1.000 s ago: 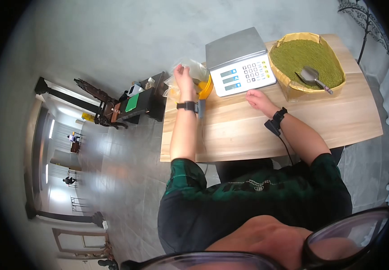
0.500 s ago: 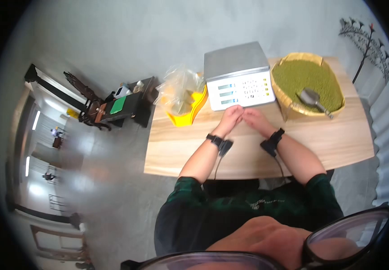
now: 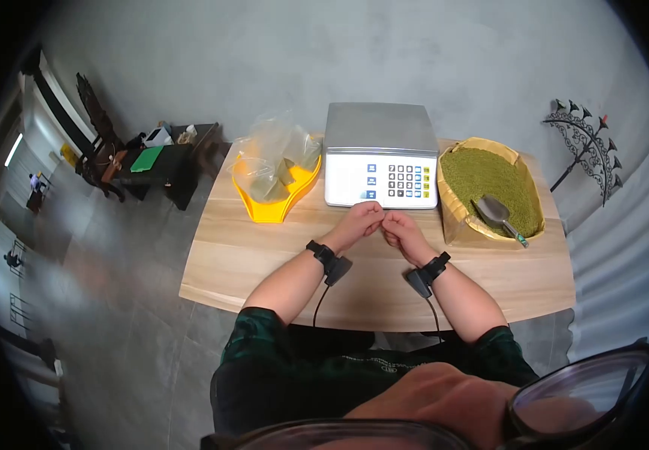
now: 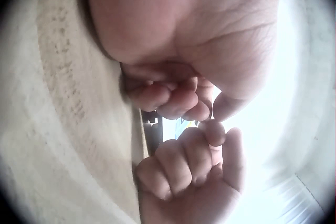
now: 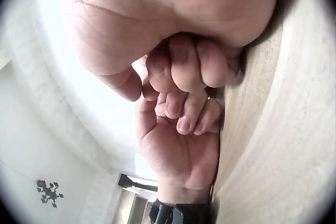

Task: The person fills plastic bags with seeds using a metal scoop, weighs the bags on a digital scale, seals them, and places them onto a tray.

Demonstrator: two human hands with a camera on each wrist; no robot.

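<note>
In the head view my left hand (image 3: 358, 223) and right hand (image 3: 405, 234) rest on the wooden table (image 3: 223, 262), close together at the scale's front edge. Both have loosely curled fingers and hold nothing. The wrist views show the fingertips of the left hand (image 4: 184, 35) meeting those of the right hand (image 5: 178, 8). Just beyond them stands a white digital scale (image 3: 347, 176) with a bare grey weighing plate (image 3: 378, 129). To the right, a paper sack (image 3: 457, 217) full of small green grains (image 3: 482, 176) has a metal scoop (image 3: 494, 210) lying on top.
Left of the scale is a yellow tray (image 3: 268, 213) with clear plastic bags (image 3: 268, 146) heaped on it, some holding greenish contents. A dark side table (image 3: 178, 161) with a green sheet (image 3: 146, 159) stands farther left. A black metal ornament (image 3: 583, 154) is at the right wall.
The left hand has left the plastic bags at the yellow tray and come rightward beside the right hand. The right hand stays in front of the scale. The head view has shifted.
</note>
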